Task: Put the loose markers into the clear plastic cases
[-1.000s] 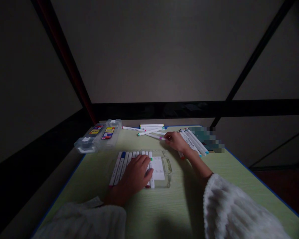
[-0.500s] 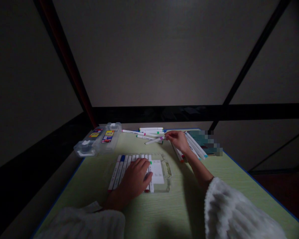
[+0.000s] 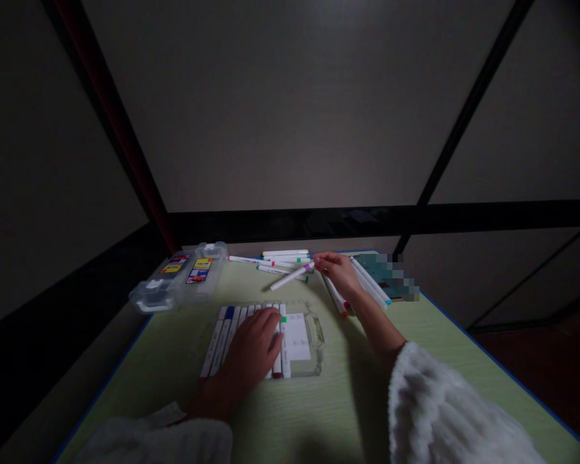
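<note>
Pinched by its end in my right hand [image 3: 339, 273] is a white marker [image 3: 289, 278] with a purple band, lifted at a slant over the far side of the table. My left hand [image 3: 252, 347] lies over a row of white markers [image 3: 216, 345] in a clear plastic tray [image 3: 314, 368], its fingers stretched across them and covering the middle ones. A white card [image 3: 298, 336] shows in the tray's right part, beside a marker with a green band [image 3: 285, 348].
Loose markers [image 3: 286, 252] lie along the table's far edge. More markers [image 3: 371, 283] lie right of my right hand, next to a dark green flat item [image 3: 381, 274], partly pixelated. A clear plastic case [image 3: 157, 296] with colourful labels sits at the far left.
My right hand has raised the purple-banded marker slightly off the others and turned it a little. My left hand stays on the marker row. The whole view has shifted slightly.
</note>
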Available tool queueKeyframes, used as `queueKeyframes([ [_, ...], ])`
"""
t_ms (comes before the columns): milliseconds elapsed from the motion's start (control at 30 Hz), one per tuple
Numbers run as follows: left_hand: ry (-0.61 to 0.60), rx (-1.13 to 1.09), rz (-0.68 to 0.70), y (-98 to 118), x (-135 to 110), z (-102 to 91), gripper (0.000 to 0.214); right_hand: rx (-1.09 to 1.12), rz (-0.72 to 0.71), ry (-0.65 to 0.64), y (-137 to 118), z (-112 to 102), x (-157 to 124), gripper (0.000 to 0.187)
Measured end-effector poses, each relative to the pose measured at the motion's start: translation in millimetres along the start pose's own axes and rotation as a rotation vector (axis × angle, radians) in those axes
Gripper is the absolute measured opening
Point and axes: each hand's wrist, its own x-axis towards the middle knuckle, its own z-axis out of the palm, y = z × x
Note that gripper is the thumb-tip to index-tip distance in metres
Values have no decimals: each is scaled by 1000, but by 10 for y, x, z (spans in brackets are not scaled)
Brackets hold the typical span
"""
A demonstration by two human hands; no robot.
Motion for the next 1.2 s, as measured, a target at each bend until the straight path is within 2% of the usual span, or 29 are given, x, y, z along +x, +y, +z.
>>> queueKeyframes([
  [300, 198, 37, -12, -79, -7, 3, 16, 107, 135, -122, -104, 45, -60, 19],
  [533, 229, 47, 120, -22, -29, -19, 13, 125, 179, -286, -161, 100, -133, 19],
  [733, 245, 60, 253, 72, -48, -77, 20, 118, 208, -379, -170, 113, -176, 17],
  [933, 241, 45, 335, 152, -76, -119, 20, 104, 249, -475, -200, 111, -205, 13],
  [1200, 226, 30, 383, 230, -98, -164, 14, 173, 317, -604, -160, 61, -210, 22],
])
